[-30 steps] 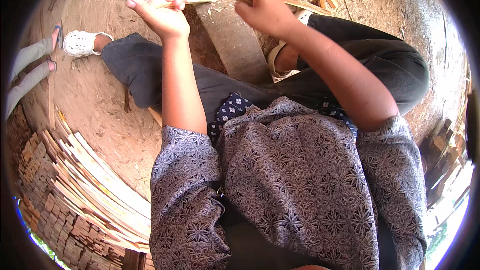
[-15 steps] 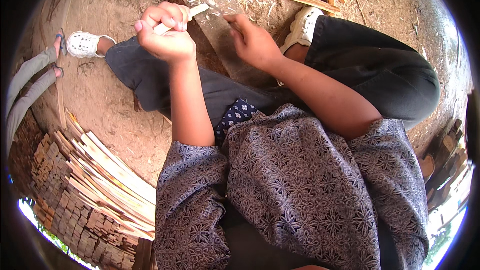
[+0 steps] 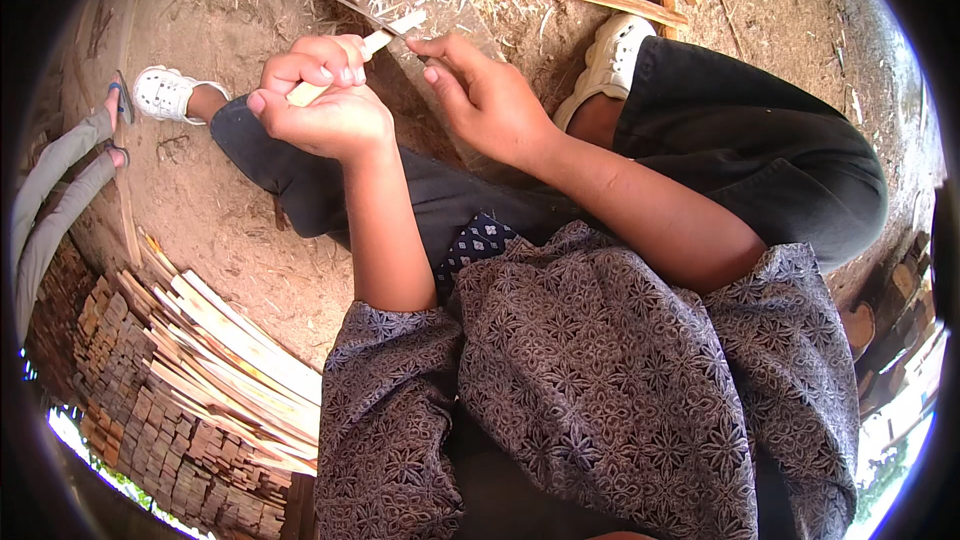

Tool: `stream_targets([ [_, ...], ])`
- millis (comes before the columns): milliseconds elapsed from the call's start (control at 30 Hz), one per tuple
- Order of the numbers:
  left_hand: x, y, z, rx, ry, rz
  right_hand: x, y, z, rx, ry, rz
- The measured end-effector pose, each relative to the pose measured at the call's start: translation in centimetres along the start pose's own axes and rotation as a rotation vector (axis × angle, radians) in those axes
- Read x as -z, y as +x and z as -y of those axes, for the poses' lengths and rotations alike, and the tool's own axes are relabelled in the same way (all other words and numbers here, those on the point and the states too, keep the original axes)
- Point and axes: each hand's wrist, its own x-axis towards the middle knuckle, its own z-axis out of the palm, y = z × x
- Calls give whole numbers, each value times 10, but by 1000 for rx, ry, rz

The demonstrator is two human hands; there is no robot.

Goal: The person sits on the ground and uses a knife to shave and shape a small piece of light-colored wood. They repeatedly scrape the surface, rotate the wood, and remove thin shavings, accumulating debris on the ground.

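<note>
Pale stick: the slim, pale, straight-sided wooden stick [image 3: 376, 42] runs slantwise through the left fist, its whittled-looking end out over the grey-brown wooden board [image 3: 468, 22]
Left hand [image 3: 325, 100]: fingers curled fully round the stick's middle, thumb lying off to the side
Right hand [image 3: 490, 95]: closed on the handle of the thin, dark-bladed metal knife [image 3: 362, 13]
Blade: crosses the stick near its far end — whether it bites or just rests, hard to tell
Handling: probably light, stiff and dry, little slip; the thinner tip may split
Best hold: mid-length — well back from the blade
</note>
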Motion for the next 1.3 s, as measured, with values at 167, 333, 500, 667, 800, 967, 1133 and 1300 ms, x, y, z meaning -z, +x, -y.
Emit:
stream_targets([
  [167,0,-2,0,15,50,-50,-2,11,-13,-47,-34,-50],
  [333,-3,-5,-1,35,50,-69,-2,9,-20,50,-50,-43],
  [500,-7,-2,0,-40,130,-136,5,23,-13,-97,-76,-23],
  [667,2,1,5,-132,186,-83,8,11,20,97,225,-177],
  [800,-6,0,3,-146,244,-69,3,12,-36,-60,-188,-2],
  [967,-14,-3,4,-173,264,-52,3,10,18,217,186,-165],
  [1133,-14,0,3,-169,270,-17,13,24,-20,-53,-199,34],
  [1300,-16,-3,5,-172,268,-29,4,21,-28,-1,-160,-34],
])
